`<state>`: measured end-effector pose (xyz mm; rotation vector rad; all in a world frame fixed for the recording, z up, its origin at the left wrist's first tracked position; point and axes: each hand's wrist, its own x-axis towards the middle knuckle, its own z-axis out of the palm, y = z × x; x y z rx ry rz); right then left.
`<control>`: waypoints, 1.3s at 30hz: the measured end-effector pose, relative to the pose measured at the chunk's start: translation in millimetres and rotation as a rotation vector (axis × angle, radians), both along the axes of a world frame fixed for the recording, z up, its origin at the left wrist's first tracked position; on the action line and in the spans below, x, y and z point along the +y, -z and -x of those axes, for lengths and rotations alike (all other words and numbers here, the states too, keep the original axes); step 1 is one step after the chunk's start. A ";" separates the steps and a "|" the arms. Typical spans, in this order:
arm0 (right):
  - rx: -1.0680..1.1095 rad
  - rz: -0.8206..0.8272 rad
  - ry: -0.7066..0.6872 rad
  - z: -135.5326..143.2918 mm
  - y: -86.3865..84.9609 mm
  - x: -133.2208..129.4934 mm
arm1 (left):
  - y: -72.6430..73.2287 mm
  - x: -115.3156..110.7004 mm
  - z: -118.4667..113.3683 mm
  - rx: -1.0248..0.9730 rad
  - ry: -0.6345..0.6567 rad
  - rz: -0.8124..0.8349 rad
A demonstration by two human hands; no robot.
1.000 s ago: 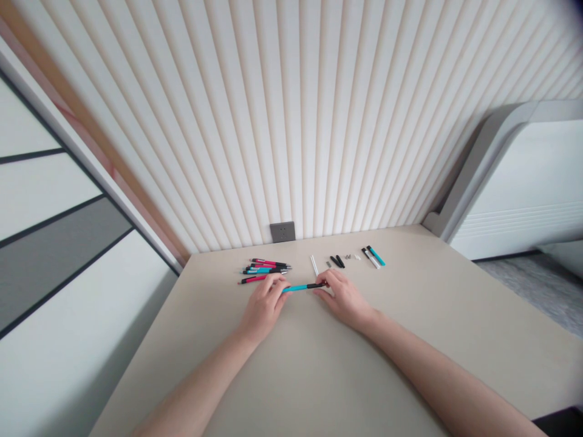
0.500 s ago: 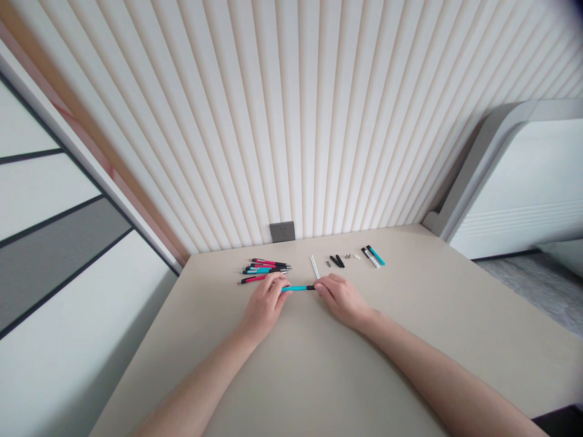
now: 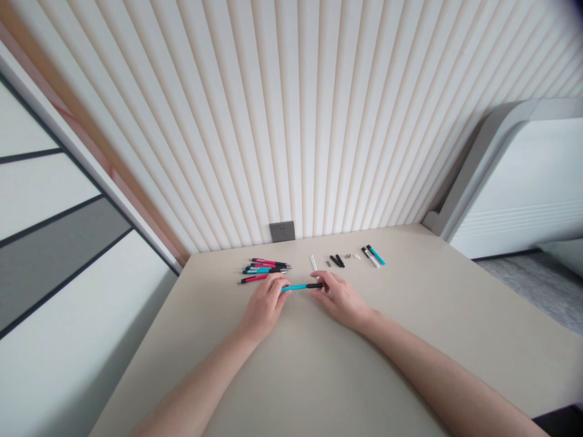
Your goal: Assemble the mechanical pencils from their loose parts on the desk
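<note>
A blue pen with a black grip [image 3: 297,287] lies level between my hands. My left hand [image 3: 268,298] is closed on its blue end. My right hand [image 3: 339,297] is at the black end, thumb and fingers spread apart around the tip. Behind my left hand is a group of red and blue pens [image 3: 266,267]. Thin white rods [image 3: 313,263] lie just behind my right hand. Farther right are black grips [image 3: 337,261], small metal parts [image 3: 348,257] and small white pieces [image 3: 357,257].
Two flat cases, one white [image 3: 370,257] and one blue [image 3: 376,255], lie at the right of the beige table [image 3: 291,376]. A dark socket [image 3: 282,231] sits on the ribbed wall behind. A grey-white bed frame stands at the right.
My right hand's fingers have opened from their pinch on the black end, so more of the black grip shows. My left hand stays on the pen.
</note>
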<state>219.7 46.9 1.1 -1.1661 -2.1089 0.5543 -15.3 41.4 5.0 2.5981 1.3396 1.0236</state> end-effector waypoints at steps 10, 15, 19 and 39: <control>0.017 0.004 -0.024 0.4 0.0 0.2 | -0.6 -0.5 -1.0 0.000 -0.006 0.015; 0.052 0.000 0.017 1.8 -4.2 -2.1 | -0.5 -0.3 -1.0 0.003 -0.014 0.006; 0.110 -0.008 0.011 2.1 -6.0 -3.3 | -0.1 0.3 -0.8 -0.003 -0.035 -0.006; 0.238 -0.059 0.239 -2.3 -5.8 3.7 | 9.6 6.6 3.6 -0.035 -0.191 -0.064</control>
